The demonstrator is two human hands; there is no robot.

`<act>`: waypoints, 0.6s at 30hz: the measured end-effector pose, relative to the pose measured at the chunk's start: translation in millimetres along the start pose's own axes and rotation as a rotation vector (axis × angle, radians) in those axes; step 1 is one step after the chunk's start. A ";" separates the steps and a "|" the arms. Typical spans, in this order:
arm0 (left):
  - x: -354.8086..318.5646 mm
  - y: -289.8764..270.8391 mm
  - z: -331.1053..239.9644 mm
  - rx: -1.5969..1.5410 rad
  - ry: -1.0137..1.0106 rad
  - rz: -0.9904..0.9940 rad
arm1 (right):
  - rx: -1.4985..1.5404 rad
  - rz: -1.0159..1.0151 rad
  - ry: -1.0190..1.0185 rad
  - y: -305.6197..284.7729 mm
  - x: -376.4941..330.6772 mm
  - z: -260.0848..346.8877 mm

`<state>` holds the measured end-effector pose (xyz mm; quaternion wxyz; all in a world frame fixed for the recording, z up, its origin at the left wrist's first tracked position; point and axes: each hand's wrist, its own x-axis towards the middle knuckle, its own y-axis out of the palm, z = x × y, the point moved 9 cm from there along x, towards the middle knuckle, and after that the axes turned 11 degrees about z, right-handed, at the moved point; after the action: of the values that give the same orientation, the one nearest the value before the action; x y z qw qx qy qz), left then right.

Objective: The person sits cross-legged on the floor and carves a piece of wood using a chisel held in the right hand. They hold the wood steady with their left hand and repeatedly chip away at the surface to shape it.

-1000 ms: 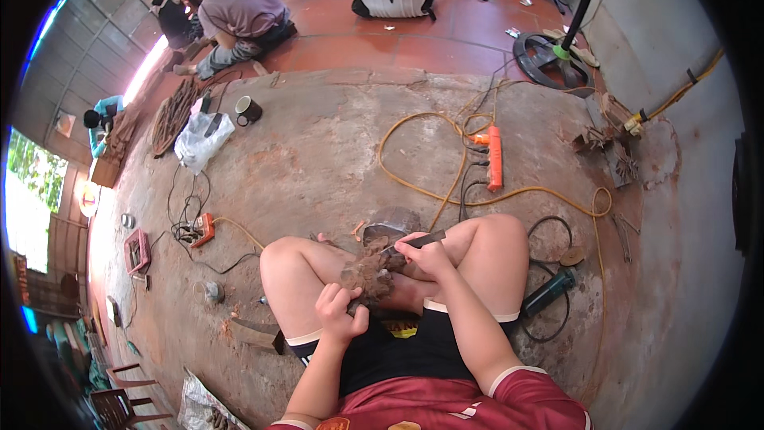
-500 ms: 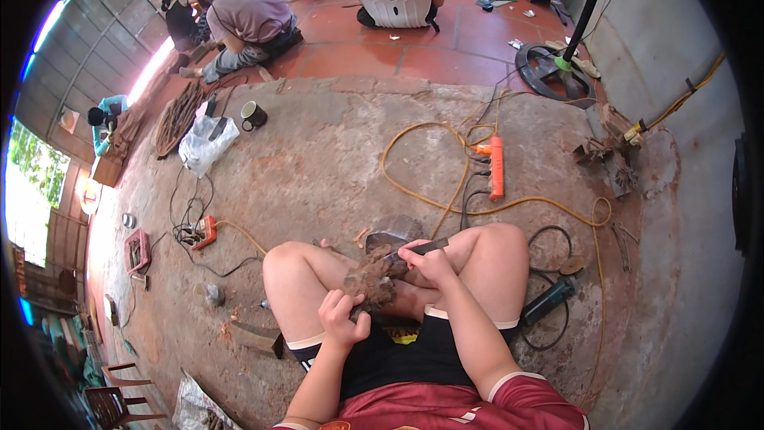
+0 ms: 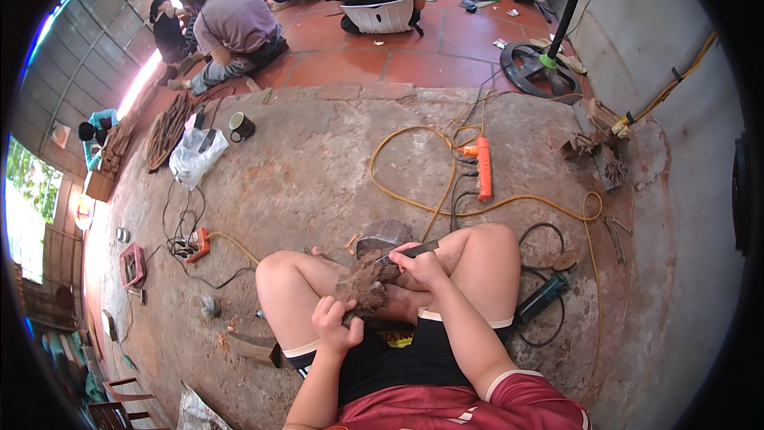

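Observation:
A rough, brown carved piece of wood lies between my bent legs, above my crossed feet. My left hand is closed round its lower left end. From the right, my right hand grips a dark flat hand tool, whose far end rests at the wood's upper right side. The tool's exact kind is hard to make out, since my fingers cover its middle. Just beyond the wood, a dark rounded block sits on the floor.
Right of my knee lies a dark green corded power tool. An orange power strip with a looping yellow cable stands ahead. To the left are a wooden block, a metal cup, a mug and a plastic bag. Several people sit farther off.
The whole view has shifted slightly, with the surroundings moving left in the picture. Both hands keep their grips on the wood and the tool, in nearly the same pose.

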<state>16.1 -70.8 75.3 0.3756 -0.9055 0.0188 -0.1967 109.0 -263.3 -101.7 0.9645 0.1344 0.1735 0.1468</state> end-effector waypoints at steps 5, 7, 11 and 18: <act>0.6 -0.6 -0.1 0.009 -0.003 0.000 | 0.188 0.005 0.001 1.0 0.7 0.9; 1.3 0.1 -0.6 0.010 0.000 0.003 | 0.175 0.013 0.012 0.6 0.9 -1.6; 2.8 0.9 -1.9 0.010 0.012 0.001 | 0.060 -0.008 0.012 -0.8 4.9 -8.7; 2.9 -0.8 -2.7 0.013 0.007 0.004 | 0.010 -0.025 0.006 -2.4 4.5 -3.2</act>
<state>17.7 -72.5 78.6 0.3818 -0.9023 0.0205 -0.1991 112.5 -263.3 -106.6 0.9651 0.1363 0.1788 0.1343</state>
